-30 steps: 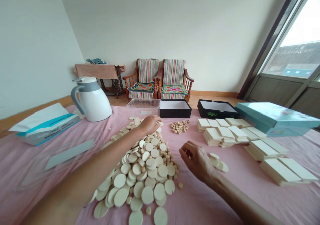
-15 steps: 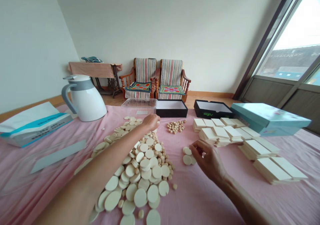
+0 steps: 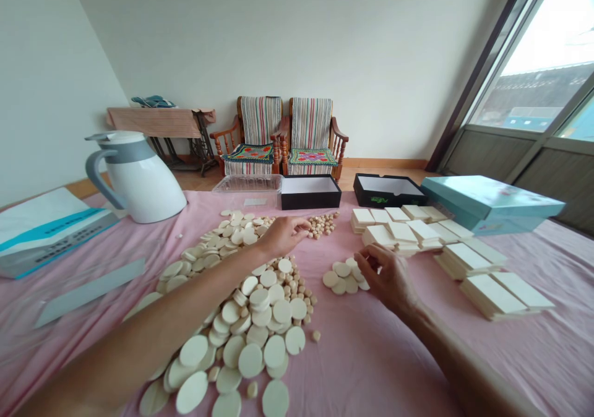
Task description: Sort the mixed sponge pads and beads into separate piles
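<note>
Head view: our left hand (image 3: 284, 236) lies open, fingers stretched over a heap of flat cream round discs (image 3: 260, 336), just beside a small pile of pale round pellets (image 3: 321, 224); its grip holds nothing we can see. Our right hand (image 3: 385, 275) curls just beside a small cluster of the same discs (image 3: 343, 276) on the pink cloth (image 3: 352, 367), with stacked cream rectangular slabs (image 3: 492, 294) further right; whether that grip clenches anything, we cannot tell
</note>
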`<state>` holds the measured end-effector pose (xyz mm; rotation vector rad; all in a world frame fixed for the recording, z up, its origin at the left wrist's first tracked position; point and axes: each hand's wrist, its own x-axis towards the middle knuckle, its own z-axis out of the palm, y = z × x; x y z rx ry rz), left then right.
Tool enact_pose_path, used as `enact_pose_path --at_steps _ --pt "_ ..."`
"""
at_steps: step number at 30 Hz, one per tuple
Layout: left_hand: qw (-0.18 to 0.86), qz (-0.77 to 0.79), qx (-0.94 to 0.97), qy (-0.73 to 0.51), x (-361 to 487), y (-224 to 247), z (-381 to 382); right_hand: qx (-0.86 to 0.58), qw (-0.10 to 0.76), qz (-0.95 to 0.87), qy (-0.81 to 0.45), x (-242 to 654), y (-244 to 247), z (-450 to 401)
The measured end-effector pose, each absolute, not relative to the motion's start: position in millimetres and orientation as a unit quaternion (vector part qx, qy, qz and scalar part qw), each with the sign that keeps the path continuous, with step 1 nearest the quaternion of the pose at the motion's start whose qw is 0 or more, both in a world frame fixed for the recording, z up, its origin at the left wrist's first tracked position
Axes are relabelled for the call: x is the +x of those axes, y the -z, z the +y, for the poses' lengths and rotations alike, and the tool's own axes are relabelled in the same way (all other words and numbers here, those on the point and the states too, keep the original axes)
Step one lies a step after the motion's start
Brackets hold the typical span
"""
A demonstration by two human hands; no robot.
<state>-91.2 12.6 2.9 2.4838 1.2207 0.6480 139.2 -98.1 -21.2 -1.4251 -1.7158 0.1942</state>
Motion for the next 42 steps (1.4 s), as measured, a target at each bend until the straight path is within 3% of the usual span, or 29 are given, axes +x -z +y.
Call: enact_pose_path --at_steps 7,19,27,35,42 --pt "0.062 0.534 0.835 -0.118 -133.6 -4.8 64.4 -0.558 0.41 -0.712 -0.119 131.2 21.7 -100.5" --pt "0.066 0.585 0.808 -0.006 -118.3 -10.4 82.4 -0.553 0.405 -0.716 -0.132 131.6 24.0 -99.9" --pt "0.097 0.567 0.817 -0.044 -120.7 -18.1 72.1 -0.551 0.404 -0.719 -0.126 131.8 22.7 -100.3" --pt "0.221 0.383 0.893 -0.081 -86.5 -20.0 19.4 -0.555 0.41 -0.718 -0.098 137.0 20.4 -100.0" --pt "0.096 0.47 0.871 -0.105 -97.9 -10.3 21.2 -0.55 0.408 -0.722 -0.102 138.4 19.5 -100.5"
